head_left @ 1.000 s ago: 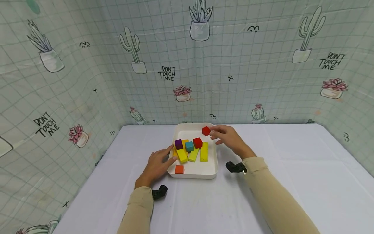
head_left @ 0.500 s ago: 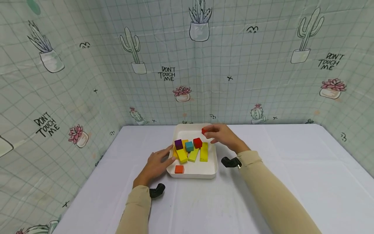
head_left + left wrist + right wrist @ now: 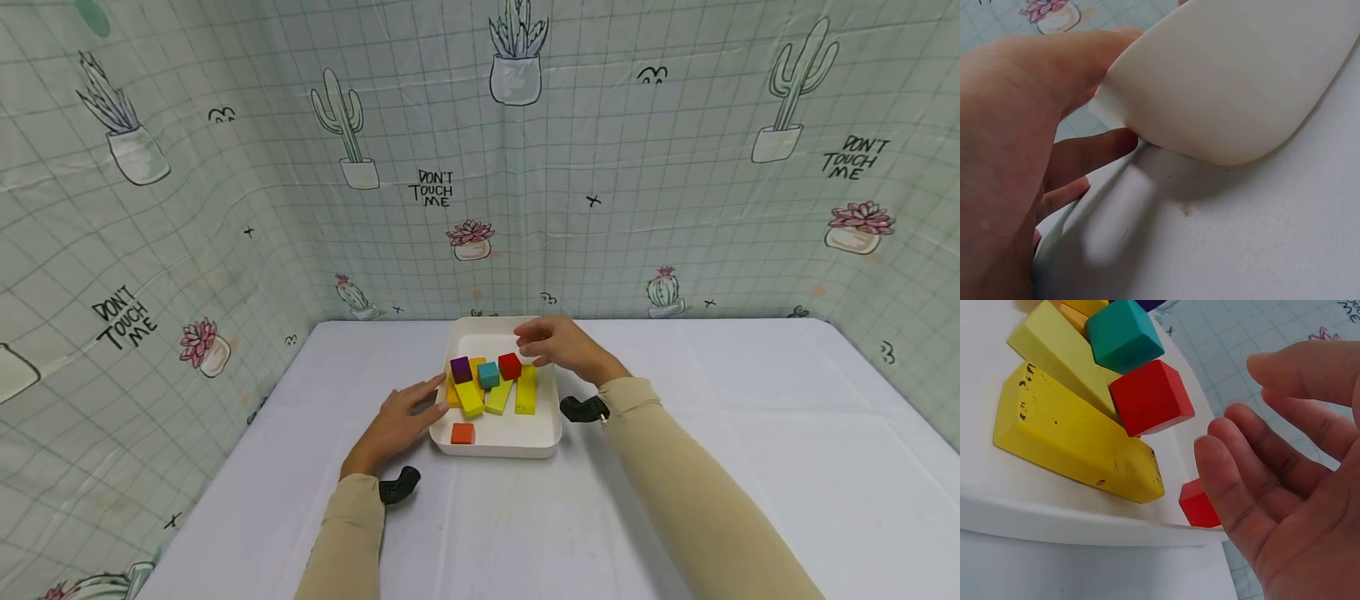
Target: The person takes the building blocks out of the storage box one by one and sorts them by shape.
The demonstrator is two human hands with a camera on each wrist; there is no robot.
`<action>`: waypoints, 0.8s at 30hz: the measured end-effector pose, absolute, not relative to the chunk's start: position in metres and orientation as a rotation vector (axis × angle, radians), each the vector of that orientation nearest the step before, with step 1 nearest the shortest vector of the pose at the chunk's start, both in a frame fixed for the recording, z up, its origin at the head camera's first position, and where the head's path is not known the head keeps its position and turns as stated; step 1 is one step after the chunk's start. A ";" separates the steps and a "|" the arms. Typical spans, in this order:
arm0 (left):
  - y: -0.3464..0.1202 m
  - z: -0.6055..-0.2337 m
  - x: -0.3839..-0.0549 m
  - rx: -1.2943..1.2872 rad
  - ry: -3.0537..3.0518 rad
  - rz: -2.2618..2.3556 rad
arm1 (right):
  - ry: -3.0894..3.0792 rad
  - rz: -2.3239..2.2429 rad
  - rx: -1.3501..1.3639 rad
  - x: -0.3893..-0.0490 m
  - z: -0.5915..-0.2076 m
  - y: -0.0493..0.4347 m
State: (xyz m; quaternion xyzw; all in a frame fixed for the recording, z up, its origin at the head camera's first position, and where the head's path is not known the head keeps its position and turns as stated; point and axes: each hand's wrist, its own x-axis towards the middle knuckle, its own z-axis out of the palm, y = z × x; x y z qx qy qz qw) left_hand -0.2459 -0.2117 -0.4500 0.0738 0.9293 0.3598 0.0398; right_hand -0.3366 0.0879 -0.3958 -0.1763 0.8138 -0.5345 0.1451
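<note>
A white tray (image 3: 517, 435) holds several coloured wooden blocks. My left hand (image 3: 393, 427) rests against its left side, fingers extended; in the left wrist view a fingertip touches the outer wall. Over the tray's far right corner hovers my right hand (image 3: 558, 346), fingers loosely bent and nothing between them. Behind those fingers in the right wrist view lies a red cube (image 3: 1196, 505), partly covered; the head view hides it. Another red cube (image 3: 510, 366) sits mid-tray beside a teal cube (image 3: 488, 375) and a purple cube (image 3: 461, 369).
Yellow blocks (image 3: 527, 390) lie under and around the cubes. An orange-red block (image 3: 462, 433) is alone at the tray's near left corner. White cloth covers the table (image 3: 480, 525), and a printed curtain (image 3: 525, 208) hangs behind it.
My right hand has moved left over the far red cube, which the head view showed before and which the hand now covers. My left hand has stayed nearly still at the tray.
</note>
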 end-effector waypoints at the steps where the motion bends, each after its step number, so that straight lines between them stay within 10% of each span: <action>1: -0.212 -0.450 -0.246 0.214 2.842 1.103 | 2.338 -1.531 -0.506 -0.337 -0.396 0.087; 24: -0.212 -0.452 -0.247 0.251 2.839 1.129 | 2.481 -1.280 -0.485 -0.339 -0.401 0.078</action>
